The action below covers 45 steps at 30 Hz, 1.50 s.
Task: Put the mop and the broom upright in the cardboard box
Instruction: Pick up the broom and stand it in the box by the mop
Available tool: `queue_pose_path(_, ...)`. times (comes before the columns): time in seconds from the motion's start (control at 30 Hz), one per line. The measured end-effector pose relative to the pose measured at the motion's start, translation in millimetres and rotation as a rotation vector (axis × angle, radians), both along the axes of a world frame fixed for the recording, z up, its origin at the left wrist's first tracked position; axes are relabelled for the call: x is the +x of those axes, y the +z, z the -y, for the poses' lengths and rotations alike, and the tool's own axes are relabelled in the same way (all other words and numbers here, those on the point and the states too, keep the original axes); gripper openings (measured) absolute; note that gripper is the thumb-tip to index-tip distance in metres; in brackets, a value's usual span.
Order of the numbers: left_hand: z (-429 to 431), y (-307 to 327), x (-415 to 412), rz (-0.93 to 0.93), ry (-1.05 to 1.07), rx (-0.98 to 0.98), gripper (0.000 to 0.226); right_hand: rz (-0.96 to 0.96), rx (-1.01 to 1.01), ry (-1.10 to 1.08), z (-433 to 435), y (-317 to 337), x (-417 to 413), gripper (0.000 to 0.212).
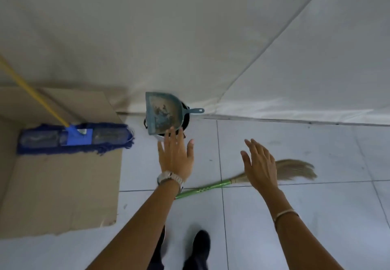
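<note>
Mop point(76, 137) sits in the cardboard box point(63, 189), broom point(242, 180) lies on the floor, both hands point(176, 156) point(260, 165) have fingers spread and empty, so a sloppy grab could knock that dustpan point(163, 113) over.

text: none legible | labels: none | brands: none | numbers: none

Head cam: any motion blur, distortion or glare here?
Head view: the straw bristle head of the green-handled broom lying on the tiled floor is smeared, and the right hand is slightly soft; the blue flat mop with the yellow handle and the teal plastic dustpan read sharper. Wide-angle bending curves the wall's base line. Light is soft and even; no hard glare, only faint shadows.
</note>
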<state>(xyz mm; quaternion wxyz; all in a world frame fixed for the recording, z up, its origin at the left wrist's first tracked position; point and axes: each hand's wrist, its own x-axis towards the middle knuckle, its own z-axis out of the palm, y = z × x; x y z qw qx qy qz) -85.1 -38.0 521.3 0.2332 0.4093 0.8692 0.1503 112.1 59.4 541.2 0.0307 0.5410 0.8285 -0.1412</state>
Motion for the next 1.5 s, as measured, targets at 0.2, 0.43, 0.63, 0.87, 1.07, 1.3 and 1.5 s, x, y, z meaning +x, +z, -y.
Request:
queue_pose_path(0.2, 16.5, -180.8, 29.4, 0.149, 0.182, -0.238, 0.071, 0.213, -0.239, 0.214, -30.8, -190.6, 27.8, 0.046)
queue_pose_path(0.43, 46.3, -365.0, 71.4, 0.393, 0.576, -0.282, 0.066, 0.312, -0.381, 0.503, -32.5, -385.6, 48.0, 0.046)
queue_pose_path(0.63, 70.1, -488.6, 108.0, 1.053, 1.544, -0.233, 0.071, 0.375, -0.508, 0.565, -16.0, -486.9, 70.8, 0.051)
queue_pose_path(0.87, 89.2, -553.8, 93.5, 1.25, 1.835, 0.098, 0.017, 0.415, -0.598, 0.668, -5.9, -545.8, 63.7, 0.046)
queue_pose_path(1.07, 70.6, -521.3, 82.5, 1.264, 1.792, 0.533, 0.022, 0.283, -0.59, 0.521, -22.4, -532.1, 38.2, 0.047)
queue_pose_path(1.3, 13.3, -413.1, 44.6, 1.174, 1.579, 0.757, 0.022, 0.183, -0.657, 0.329, -64.6, -452.0, -1.8, 0.038)
queue_pose_path(1.5, -27.1, -293.3, -12.7, 0.995, 1.253, 0.862, 0.022, -0.028, -0.657, 0.268, -93.7, -347.6, -38.1, 0.034)
